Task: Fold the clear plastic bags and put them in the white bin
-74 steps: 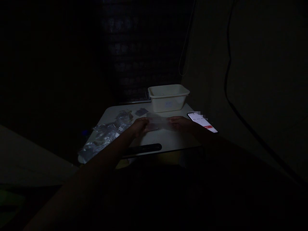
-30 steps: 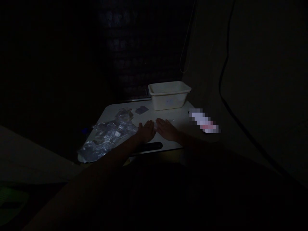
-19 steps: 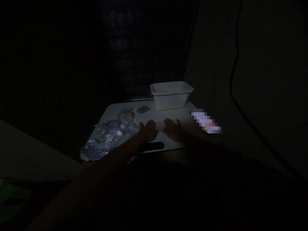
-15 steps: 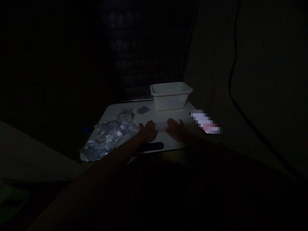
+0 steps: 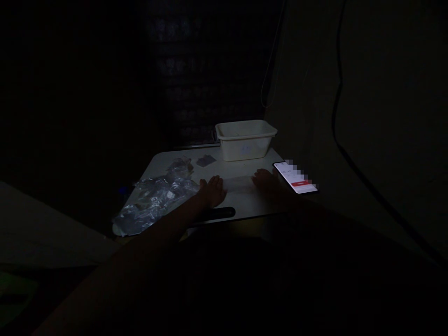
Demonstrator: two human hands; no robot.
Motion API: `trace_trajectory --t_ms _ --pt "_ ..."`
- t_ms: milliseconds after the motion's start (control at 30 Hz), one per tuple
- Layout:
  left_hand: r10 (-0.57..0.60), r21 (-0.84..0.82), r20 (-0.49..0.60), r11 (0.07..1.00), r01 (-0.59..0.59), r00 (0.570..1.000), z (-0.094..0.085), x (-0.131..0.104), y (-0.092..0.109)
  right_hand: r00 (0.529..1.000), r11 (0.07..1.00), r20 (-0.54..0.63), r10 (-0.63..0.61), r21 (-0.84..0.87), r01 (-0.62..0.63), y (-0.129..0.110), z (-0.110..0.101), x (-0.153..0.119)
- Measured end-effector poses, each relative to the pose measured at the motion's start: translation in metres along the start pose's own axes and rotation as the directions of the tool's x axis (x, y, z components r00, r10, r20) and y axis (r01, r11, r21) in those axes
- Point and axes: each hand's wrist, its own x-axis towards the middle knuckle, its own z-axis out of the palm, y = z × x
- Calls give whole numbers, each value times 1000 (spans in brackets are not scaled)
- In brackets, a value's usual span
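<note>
A faint clear plastic sheet or bag (image 5: 238,184) lies flat on the white tabletop (image 5: 248,207). My left hand (image 5: 212,191) rests open at its left end, fingers pointing away from me. At the right end is my right hand (image 5: 265,179), slightly blurred, its fingers spread and holding nothing that shows. A heap of crumpled clear plastic bags (image 5: 161,196) lies just left of my left hand. Beyond the hands sits a small flat packet or folded bag (image 5: 206,160). The scene is very dark.
A white plastic tub (image 5: 247,144) stands at the table's back edge. A lit phone (image 5: 297,179) lies at the right edge. In the front edge of the table is a dark handle slot (image 5: 220,213). A dark cable (image 5: 338,116) hangs on the right.
My right hand has moved right, away from my left hand, toward the phone. My left hand stays flat in nearly the same place. The view has shifted slightly.
</note>
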Motion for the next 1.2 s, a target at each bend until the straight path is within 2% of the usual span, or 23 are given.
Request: trace_trajectory --t_ms 100,167,333,433,567,700,767,800,867,900,967,1000,1033,1067,1100,1133,1200 --pt "44 -61 -24 997 -46 999 -6 -3 0 998 998 47 49 30 -50 -3 -9 16" --pt "45 -128 -25 991 -48 999 -9 -3 1 997 998 65 39 50 -42 -10 -11 26" --pt "-97 -388 -33 918 77 995 -17 5 2 992 1000 126 27 -5 -27 -28 -8 38" --pt "-195 -583 -88 805 108 977 -22 12 -1 994 998 97 -46 -47 51 -32 -12 39" --pt "-233 -734 -130 677 64 964 -27 17 -6 979 981 -54 -195 -27 194 -33 -27 36" --pt "-115 -869 13 490 68 993 -32 12 -7 945 954 -176 -276 72 292 -39 -40 34" --pt "-83 -923 94 365 118 992 -33 9 -7 941 935 -238 -242 203 292 -43 -41 36" --pt "-81 -945 119 298 138 990 -33 8 -6 945 916 -271 -184 302 265 -44 -41 38" --pt "-97 -978 136 149 149 986 -32 9 -6 961 813 -274 42 568 127 -44 -39 41" --pt "-120 -987 134 73 144 984 -32 10 -6 963 704 -208 170 709 29 -43 -37 43" --pt "-170 -991 124 -65 115 978 -31 13 -6 942 376 52 333 909 -183 -40 -35 43" --pt "-195 -987 120 -127 96 973 -31 15 -6 920 191 208 333 940 -282 -38 -33 42" --pt "-219 -981 117 -180 77 969 -31 17 -6 897 28 346 276 930 -368 -37 -32 41" --pt "-238 -973 114 -225 60 964 -31 18 -5 874 -97 450 185 893 -439 -36 -30 39" --pt "-253 -965 112 -258 44 961 -32 19 -4 855 -178 513 83 851 -493 -36 -29 37" --pt "-263 -959 109 -281 32 959 -32 20 -3 844 -220 536 -10 822 -525 -37 -27 36" --pt "-264 -954 101 -298 18 959 -32 19 0 866 -239 484 -127 832 -500 -40 -22 35"
